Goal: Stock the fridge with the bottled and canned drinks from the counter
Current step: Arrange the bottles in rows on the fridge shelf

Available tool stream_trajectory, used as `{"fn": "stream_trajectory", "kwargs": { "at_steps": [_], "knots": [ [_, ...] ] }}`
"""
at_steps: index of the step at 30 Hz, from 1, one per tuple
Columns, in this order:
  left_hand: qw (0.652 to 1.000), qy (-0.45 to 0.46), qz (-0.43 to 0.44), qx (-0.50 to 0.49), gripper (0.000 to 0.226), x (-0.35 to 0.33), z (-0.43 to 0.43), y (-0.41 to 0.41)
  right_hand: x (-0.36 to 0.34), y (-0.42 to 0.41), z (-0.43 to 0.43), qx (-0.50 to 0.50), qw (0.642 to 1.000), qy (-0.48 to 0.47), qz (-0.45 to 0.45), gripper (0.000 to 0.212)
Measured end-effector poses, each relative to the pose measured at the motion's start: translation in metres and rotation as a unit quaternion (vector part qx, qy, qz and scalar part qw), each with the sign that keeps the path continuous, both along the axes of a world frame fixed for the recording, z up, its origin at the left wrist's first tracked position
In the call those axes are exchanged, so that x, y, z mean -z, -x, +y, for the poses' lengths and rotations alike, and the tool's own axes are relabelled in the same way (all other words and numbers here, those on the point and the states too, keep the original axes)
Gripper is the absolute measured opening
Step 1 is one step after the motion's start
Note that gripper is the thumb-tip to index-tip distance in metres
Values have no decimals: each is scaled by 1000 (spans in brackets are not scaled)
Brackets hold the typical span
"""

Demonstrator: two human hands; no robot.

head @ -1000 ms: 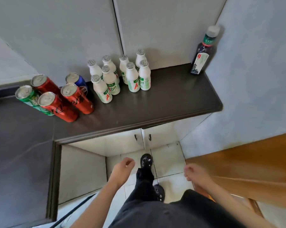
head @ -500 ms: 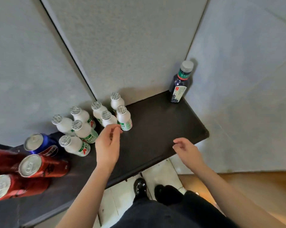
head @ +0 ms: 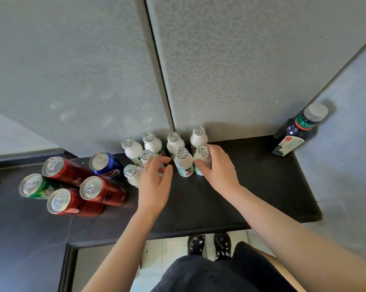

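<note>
Several small white bottles [head: 173,144] with foil caps stand in a cluster at the back of the dark counter [head: 262,186]. My right hand [head: 219,167] is wrapped around the front-right white bottle [head: 202,153], which stands on the counter. My left hand [head: 154,182] reaches into the left part of the cluster. Its fingers are spread around another white bottle [head: 146,155] but not closed on it. To the left stand three red cans [head: 98,189], a green can [head: 34,186] and a blue can [head: 104,163]. A dark bottle [head: 293,133] with a grey cap stands in the far right corner.
Grey textured wall panels [head: 241,70] rise right behind the bottles, and a wall closes the counter's right end. The counter turns an L to the left. Below its front edge I see a tiled floor [head: 169,249] and my black shoes [head: 209,243].
Both hands rose from beside my legs to the counter. The left reached the bottle cluster first, then the right came in and closed on the front-right bottle. The view tilted and moved closer.
</note>
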State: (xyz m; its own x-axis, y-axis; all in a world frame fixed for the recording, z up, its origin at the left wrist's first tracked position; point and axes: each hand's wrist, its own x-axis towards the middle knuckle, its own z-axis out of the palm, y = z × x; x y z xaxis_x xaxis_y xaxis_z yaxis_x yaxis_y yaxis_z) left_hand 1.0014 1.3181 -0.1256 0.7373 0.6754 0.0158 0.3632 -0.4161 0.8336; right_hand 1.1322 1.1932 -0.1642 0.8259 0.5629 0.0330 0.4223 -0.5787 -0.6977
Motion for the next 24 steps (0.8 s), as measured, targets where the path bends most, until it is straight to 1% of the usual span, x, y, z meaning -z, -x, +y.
{"fn": "stream_trajectory", "kwargs": {
  "at_steps": [3, 6, 8, 11, 14, 18, 21, 24],
  "knots": [
    [1000, -2, -5, -8, 13, 3, 2, 2, 3, 0, -2, -4, 1000, -23, -17, 37],
    [1000, 1, -20, -9, 18, 5, -1, 1, 2, 7, -17, 11, 998, -53, -16, 37],
    [999, 0, -44, -10, 21, 3, -5, -6, 0, 11, -34, 41, 996, -78, 0, 39],
    [996, -31, -83, 11, 13, -3, -12, -28, -5, 16, -66, 106, 986, -123, 45, 41],
    [990, -62, -103, 75, 13, -11, -25, -59, -12, 22, -100, 169, 971, -155, 69, 36],
    [976, -53, -118, 175, 21, -22, -57, -117, -21, 26, -139, 208, 959, -176, 77, 46],
    [961, -63, -104, 247, 30, -27, -88, -165, -27, 21, -165, 229, 957, -170, 55, 38],
    [940, -92, -85, 319, 44, -27, -124, -203, -31, 20, -188, 241, 955, -165, 57, 28]
  ]
}}
